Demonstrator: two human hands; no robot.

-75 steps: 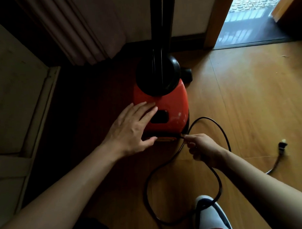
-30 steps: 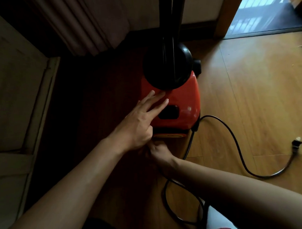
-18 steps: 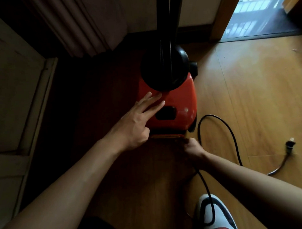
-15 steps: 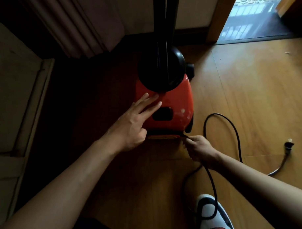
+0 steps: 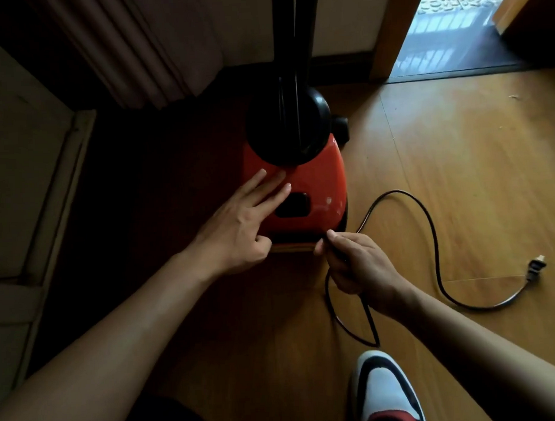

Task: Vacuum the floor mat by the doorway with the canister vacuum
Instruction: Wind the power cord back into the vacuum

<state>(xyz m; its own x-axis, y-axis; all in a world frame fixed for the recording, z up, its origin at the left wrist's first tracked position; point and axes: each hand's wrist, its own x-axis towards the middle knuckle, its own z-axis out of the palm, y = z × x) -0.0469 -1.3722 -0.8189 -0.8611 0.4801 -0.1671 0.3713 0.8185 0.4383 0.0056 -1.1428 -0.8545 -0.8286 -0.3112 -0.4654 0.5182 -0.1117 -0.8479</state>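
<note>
left hand (image 5: 239,233) resting with straight fingers on red canister vacuum (image 5: 304,190) on the floor (image 5: 473,172); right hand (image 5: 356,264) pinching black power cord (image 5: 427,217) at its rear corner, plug (image 5: 536,266) lying well apart.

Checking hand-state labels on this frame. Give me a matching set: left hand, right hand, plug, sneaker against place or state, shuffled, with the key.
Things
1. left hand
2. right hand
3. plug
4. sneaker

Places or states
A. lies loose on the wooden floor, far right
B. pinches the black power cord at the vacuum's near edge
C. fingers straight, resting on the red canister vacuum
D. at the bottom edge of the frame, white, black and red

Pairs: 1-C, 2-B, 3-A, 4-D
</note>
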